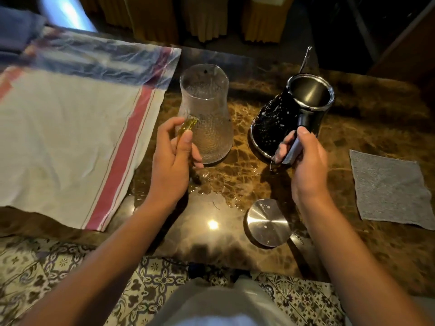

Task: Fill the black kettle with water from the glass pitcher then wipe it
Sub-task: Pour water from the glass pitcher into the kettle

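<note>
Gripping handles, left hand [174, 151] holds pitcher [204, 114], right hand [306, 161] open-topped kettle [294, 118].

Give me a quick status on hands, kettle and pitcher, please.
Left hand grips pitcher handle. Right hand grips kettle handle; kettle open, lid on table. Water spilled between them.

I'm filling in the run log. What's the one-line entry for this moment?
left hand: grips pitcher handle | right hand: grips kettle handle | kettle: open, on table | lid: on table | grey cloth: untouched
</note>
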`<state>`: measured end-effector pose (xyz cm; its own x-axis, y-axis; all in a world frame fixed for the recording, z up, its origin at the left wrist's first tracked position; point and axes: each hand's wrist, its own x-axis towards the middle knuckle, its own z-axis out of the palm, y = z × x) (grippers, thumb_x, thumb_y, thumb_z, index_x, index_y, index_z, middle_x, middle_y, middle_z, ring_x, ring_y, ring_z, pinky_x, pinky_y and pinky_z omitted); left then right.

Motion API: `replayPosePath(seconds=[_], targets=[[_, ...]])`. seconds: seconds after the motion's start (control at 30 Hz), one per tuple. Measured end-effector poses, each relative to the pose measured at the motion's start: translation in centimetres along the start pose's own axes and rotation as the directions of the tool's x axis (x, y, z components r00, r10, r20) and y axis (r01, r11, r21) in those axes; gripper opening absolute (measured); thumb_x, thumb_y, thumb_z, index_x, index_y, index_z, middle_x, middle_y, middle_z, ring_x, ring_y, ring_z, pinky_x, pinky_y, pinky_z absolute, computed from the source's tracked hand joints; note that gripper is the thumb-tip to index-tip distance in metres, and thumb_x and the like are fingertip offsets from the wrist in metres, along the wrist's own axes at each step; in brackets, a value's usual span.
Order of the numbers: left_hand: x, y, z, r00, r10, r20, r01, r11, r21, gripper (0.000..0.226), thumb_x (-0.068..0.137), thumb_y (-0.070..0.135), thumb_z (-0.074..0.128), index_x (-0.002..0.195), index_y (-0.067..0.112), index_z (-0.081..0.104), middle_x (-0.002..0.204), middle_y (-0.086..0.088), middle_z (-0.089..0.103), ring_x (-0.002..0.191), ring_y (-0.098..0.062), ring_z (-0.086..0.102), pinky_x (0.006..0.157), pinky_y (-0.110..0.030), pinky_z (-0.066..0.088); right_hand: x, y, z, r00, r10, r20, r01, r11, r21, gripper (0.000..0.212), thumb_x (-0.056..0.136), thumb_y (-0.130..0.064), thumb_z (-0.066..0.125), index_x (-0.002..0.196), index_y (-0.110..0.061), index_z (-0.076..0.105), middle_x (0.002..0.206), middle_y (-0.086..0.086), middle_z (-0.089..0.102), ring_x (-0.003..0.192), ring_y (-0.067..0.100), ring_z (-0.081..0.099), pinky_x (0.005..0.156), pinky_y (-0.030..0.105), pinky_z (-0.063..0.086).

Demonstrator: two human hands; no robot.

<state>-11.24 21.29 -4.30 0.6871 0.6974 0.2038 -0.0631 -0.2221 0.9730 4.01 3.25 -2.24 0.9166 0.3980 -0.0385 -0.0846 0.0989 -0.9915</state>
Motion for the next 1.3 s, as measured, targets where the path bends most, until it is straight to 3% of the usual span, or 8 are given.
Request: replayPosePath(seconds=[0.07,0.33,0.4,0.5,0.57,0.7,0.83,1.3], targets=[[0.1,0.0,0.1,0.999,-0.008,-0.046,0.009,0.999,0.031,0.012,0.11,0.031,0.039,0.111,0.028,0.05,0.072,-0.003,0.056,0.061,-0.021,0.055,0.06,-0.043,0.049,0.3,0.4,0.3,1.0,0.0,0.018,0.0,1.0,-0.002,0.033,0.098,-0.042,0.048,0.078,-0.017,0.056,0.056,0.0,0.047,0.052,0.02,0.043,0.057,0.033,0.039],[0.7,2.3,2.7,0.959,0.042,-0.279,0.023,0.974,0.225,0.037,0.105,0.022,0.055,0.07,0.026,0.045,0.064,0.006,0.04,0.056,0.003,0.039,0.054,-0.011,0.033,2.2,0.6,-1.5,0.999,-0.05,0.021,0.052,0.992,-0.115,0.046,0.098,-0.05,0.047,0.069,-0.015,0.05,0.05,0.0,0.041,0.046,0.02,0.038,0.048,0.034,0.031],[1.5,3.1,2.5,0.963,0.045,-0.266,0.024,0.968,0.252,0.037,0.102,0.027,0.06,0.068,0.019,0.049,0.062,0.001,0.043,0.056,-0.001,0.039,0.055,-0.018,0.036,2.6,0.5,-2.2,0.998,-0.041,0.053,0.047,0.992,-0.116,0.049,0.094,-0.054,0.048,0.072,-0.01,0.051,0.05,0.0,0.041,0.046,0.019,0.038,0.048,0.033,0.032],[2.2,3.8,1.9,0.962,0.025,-0.271,0.051,0.961,0.271,0.042,0.099,0.039,0.064,0.079,0.002,0.062,0.072,-0.021,0.058,0.066,-0.029,0.054,0.062,-0.042,0.048,2.9,0.4,-2.7,0.993,-0.041,0.108,0.052,0.993,-0.108,0.054,0.092,-0.056,0.048,0.074,-0.006,0.052,0.053,0.005,0.039,0.047,0.018,0.037,0.047,0.032,0.031],[2.2,4.3,1.8,0.964,0.028,-0.266,0.055,0.952,0.302,0.043,0.096,0.044,0.067,0.083,0.003,0.064,0.075,-0.019,0.062,0.069,-0.032,0.056,0.066,-0.047,0.052,3.0,0.4,-2.9,0.989,-0.053,0.137,0.066,0.993,-0.094,0.055,0.093,-0.056,0.048,0.074,-0.005,0.051,0.053,0.005,0.039,0.046,0.017,0.037,0.046,0.031,0.03],[2.0,5.9,2.2,0.967,0.053,-0.249,0.041,0.932,0.361,0.042,0.089,0.052,0.069,0.08,0.011,0.065,0.072,-0.008,0.063,0.066,-0.012,0.054,0.064,-0.041,0.053,3.0,0.5,-3.1,0.98,-0.095,0.176,0.112,0.99,-0.086,0.06,0.094,-0.055,0.049,0.071,0.0,0.047,0.051,0.003,0.04,0.043,0.014,0.038,0.043,0.027,0.03],[2.3,8.7,2.2,0.976,0.066,-0.21,0.015,0.932,0.362,0.034,0.08,0.055,0.068,0.072,0.022,0.061,0.06,0.016,0.059,0.057,-0.002,0.052,0.054,-0.011,0.042,3.0,0.6,-3.5,0.977,-0.109,0.184,0.129,0.987,-0.097,0.058,0.098,-0.05,0.048,0.071,0.001,0.048,0.05,0.001,0.042,0.043,0.015,0.04,0.043,0.027,0.032],[8.1,13.0,2.9,0.959,0.26,0.109,-0.279,0.815,0.507,0.029,0.077,0.057,0.068,0.072,0.031,0.055,0.065,0.006,0.056,0.059,-0.005,0.052,0.055,-0.018,0.043,3.2,1.3,-3.0,0.984,-0.159,0.083,0.167,0.981,-0.101,0.064,0.09,-0.058,0.052,0.069,0.003,0.047,0.054,0.003,0.045,0.048,0.014,0.043,0.049,0.029,0.035]])
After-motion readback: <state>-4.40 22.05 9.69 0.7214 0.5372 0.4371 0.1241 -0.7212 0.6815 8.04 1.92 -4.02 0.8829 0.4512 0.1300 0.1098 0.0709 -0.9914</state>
